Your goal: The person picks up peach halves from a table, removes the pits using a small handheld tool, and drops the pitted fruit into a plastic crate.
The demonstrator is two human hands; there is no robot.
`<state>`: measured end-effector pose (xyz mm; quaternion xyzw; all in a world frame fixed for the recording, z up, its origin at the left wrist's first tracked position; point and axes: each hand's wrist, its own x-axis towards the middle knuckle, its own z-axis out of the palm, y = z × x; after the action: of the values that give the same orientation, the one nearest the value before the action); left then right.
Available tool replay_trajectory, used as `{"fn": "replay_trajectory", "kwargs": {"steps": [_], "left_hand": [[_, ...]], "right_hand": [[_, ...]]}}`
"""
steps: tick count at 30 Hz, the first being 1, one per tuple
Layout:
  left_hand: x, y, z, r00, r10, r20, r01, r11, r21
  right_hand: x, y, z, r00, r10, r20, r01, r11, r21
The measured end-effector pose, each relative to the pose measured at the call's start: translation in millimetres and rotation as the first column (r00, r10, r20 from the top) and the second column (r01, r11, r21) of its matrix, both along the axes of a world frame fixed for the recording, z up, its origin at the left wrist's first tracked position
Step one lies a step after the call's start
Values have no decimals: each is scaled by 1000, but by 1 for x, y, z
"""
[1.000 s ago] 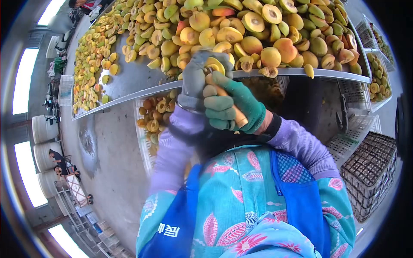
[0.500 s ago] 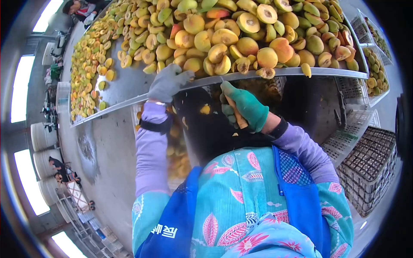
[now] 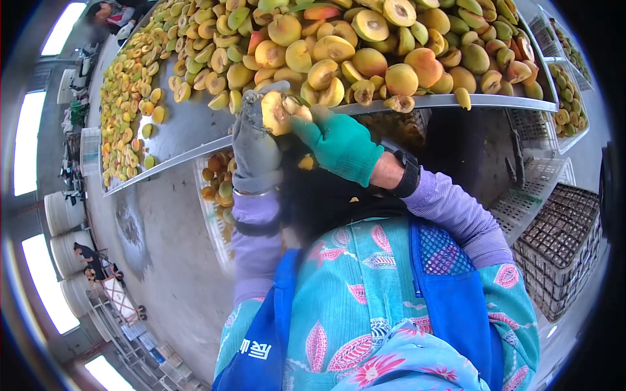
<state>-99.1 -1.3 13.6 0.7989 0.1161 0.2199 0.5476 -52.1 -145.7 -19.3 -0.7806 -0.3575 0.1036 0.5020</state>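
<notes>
Surface (image 3: 171, 133) wide, pile (image 3: 332, 49) heaped up to near rim. Left hand (image 3: 255, 144) and right hand (image 3: 344, 146) together at rim: left clasping cut fruit (image 3: 275, 117), right pressed against it, fingers partly hidden, grip hard to tell. Best: left steady, right gentle, flesh unbruised.

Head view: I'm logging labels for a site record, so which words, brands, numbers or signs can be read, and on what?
None can be quoted with confidence.
Blue vest, wearer's left front: white characters, partly lost in a fold, too small to read surely.
</notes>
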Motion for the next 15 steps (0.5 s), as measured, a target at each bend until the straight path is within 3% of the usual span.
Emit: {"fn": "replay_trajectory", "kwargs": {"steps": [3, 5, 6, 8, 11, 12, 13, 15], "left_hand": [[2, -10, 0, 999, 21, -27, -22, 998, -66], [0, -14, -4, 998, 8, -69, -12, 998, -64], [1, -24, 6, 996, -81, -29, 78, 992, -100], [2, -22, -11, 999, -32, 36, 29, 996, 86], [10, -29, -25, 984, 113, 135, -89, 982, -168], [12, -33, -23, 984, 144, 101, -95, 917, -388], [14, -35, -22, 984, 165, 62, -98, 804, -587], [14, -25, -16, 1000, -4, 21, 10, 959, -283]], "right_hand": [[4, -2, 28, 888, -167, -429, 221, 972, 79], [10, -2, 31, 943, -90, -322, 146, 977, 156], [13, -2, 31, 963, -53, -265, 106, 976, 191], [14, -1, 29, 962, -37, -269, 98, 971, 216], [13, -4, 32, 967, -45, -252, 81, 988, 134], [11, -6, 32, 968, -56, -244, 78, 993, 85], [7, -8, 28, 973, -11, -230, 47, 988, 149], [-5, -15, 19, 978, 70, -194, -15, 962, 272]]}}
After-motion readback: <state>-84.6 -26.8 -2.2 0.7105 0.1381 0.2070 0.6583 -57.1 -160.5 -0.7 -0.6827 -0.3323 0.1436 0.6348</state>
